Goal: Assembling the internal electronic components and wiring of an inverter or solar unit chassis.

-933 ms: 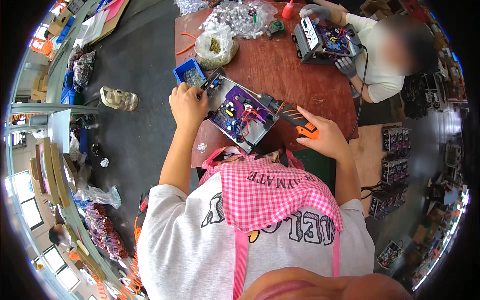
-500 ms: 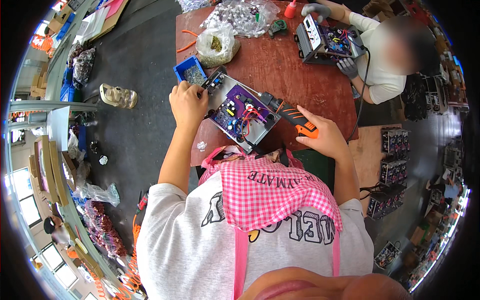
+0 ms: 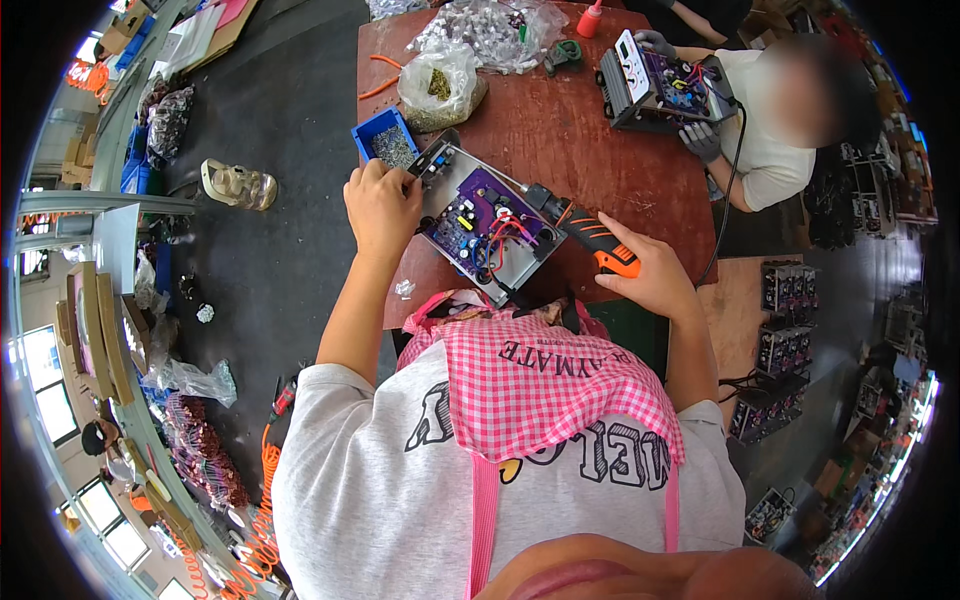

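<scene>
A metal housing (image 3: 515, 270) with a purple circuit board (image 3: 480, 222) inside lies at a slant on the table before me. Red wires curve over the board's near right part. My left hand (image 3: 385, 210) is closed, its fingertips pinched at the near end of the black end panel (image 3: 437, 158); what they hold is hidden. My right hand (image 3: 652, 268) wraps round the black and orange handle of a power screwdriver (image 3: 590, 235). The tool's dark head lies against the right side of the housing.
Behind the housing stand a blue bin (image 3: 383, 138) of small metal parts and a bag (image 3: 440, 90) of brass-coloured parts. A larger plastic bag (image 3: 490, 35) and a red bottle (image 3: 590, 20) are farther back. Across the reddish table (image 3: 560, 120), a gloved co-worker handles another unit (image 3: 665, 85).
My hands, the housing and the screwdriver hold nearly the same places. The co-worker's far gloved hand has shifted right behind their unit. Another person's arm now shows at the top right.
</scene>
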